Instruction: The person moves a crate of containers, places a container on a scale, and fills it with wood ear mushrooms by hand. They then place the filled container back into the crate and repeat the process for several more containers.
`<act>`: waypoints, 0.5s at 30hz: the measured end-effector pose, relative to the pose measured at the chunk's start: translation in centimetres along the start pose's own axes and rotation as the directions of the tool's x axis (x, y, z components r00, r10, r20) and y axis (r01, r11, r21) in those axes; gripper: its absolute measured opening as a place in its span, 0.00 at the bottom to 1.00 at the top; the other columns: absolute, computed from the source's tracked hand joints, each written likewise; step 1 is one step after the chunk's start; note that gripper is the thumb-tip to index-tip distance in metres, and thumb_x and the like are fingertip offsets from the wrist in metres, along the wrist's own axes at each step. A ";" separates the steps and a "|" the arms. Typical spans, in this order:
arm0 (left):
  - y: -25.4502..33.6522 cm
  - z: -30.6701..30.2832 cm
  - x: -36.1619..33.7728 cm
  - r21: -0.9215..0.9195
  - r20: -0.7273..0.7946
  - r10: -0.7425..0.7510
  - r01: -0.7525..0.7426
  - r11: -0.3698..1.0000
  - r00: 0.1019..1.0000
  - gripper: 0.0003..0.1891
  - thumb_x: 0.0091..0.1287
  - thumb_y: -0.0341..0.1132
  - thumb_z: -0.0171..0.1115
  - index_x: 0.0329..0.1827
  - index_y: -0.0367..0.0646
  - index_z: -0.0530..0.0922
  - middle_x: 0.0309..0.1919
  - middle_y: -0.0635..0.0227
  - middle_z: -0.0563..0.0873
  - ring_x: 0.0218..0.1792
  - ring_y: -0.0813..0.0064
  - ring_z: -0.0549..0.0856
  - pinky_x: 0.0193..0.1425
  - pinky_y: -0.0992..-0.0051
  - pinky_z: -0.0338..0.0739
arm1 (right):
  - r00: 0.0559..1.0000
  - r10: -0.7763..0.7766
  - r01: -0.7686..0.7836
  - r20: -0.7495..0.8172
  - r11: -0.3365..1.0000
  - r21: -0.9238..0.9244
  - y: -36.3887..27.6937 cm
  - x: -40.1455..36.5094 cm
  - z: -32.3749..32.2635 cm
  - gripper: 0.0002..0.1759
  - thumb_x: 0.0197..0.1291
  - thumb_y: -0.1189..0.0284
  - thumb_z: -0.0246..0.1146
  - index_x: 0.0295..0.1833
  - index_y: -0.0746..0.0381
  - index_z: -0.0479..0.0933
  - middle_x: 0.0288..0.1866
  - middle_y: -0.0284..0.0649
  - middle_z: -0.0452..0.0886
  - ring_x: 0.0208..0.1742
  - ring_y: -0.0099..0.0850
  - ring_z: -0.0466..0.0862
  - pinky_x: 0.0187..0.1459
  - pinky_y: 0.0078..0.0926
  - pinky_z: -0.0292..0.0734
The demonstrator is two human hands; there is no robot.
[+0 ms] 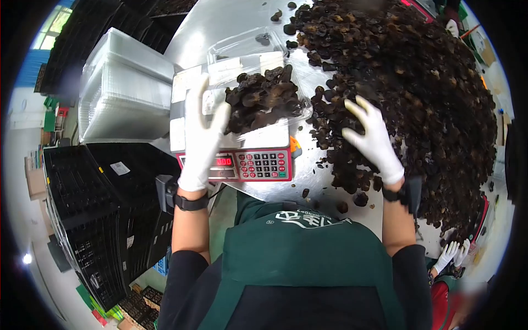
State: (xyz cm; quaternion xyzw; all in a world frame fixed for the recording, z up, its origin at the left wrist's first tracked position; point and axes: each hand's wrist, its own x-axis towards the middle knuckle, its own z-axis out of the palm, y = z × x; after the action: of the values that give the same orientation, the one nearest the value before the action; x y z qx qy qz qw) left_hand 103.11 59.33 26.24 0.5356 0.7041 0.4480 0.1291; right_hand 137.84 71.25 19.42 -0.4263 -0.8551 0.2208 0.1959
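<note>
On the scale (250,143), keys (265,163) read "789", with left hand (204,140) and right hand (374,139) spread wide.

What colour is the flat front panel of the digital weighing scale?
The front panel is red; the head view shows it best.

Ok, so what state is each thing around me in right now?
Left hand: gloved, open
Right hand: gloved, open, by the pile
Scale: on, red digits lit
Clear tray: on the scale, holding dark mushrooms
Mushroom pile: loose, spread across the table
Spare trays: nested together
Black crates: stacked
</note>
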 end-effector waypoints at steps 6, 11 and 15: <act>-2.1 -5.3 4.2 0.053 -0.113 -0.055 0.061 0.997 0.992 0.23 0.73 0.38 0.63 0.70 0.45 0.76 0.65 0.61 0.81 0.66 0.67 0.79 0.73 0.64 0.69 | 0.988 0.014 -0.033 -0.156 0.992 -0.120 1.6 -5.5 3.8 0.24 0.48 0.78 0.70 0.55 0.54 0.83 0.53 0.38 0.83 0.58 0.40 0.78 0.60 0.38 0.71; -1.6 -5.7 6.0 0.163 -0.042 0.083 -0.075 0.984 0.996 0.22 0.70 0.39 0.65 0.66 0.47 0.79 0.60 0.60 0.83 0.63 0.67 0.81 0.69 0.67 0.72 | 0.962 0.136 -0.107 -0.236 0.986 0.129 2.0 -5.2 3.0 0.14 0.55 0.81 0.69 0.49 0.61 0.84 0.48 0.40 0.86 0.52 0.39 0.82 0.58 0.34 0.75; -2.1 -5.5 6.7 0.225 -0.006 0.117 -0.112 0.968 0.993 0.22 0.67 0.39 0.65 0.63 0.45 0.80 0.57 0.59 0.84 0.57 0.63 0.84 0.63 0.69 0.76 | 0.891 0.412 -0.277 -0.189 0.825 0.493 3.1 -5.6 1.8 0.10 0.69 0.76 0.64 0.53 0.66 0.82 0.47 0.35 0.85 0.49 0.25 0.82 0.56 0.23 0.75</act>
State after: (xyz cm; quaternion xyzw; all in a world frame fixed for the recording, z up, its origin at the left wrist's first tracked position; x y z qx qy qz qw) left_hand 95.48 62.44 29.72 0.5822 0.7193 0.3773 0.0351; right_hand 142.05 67.96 15.41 -0.5448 -0.6498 0.3815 0.3680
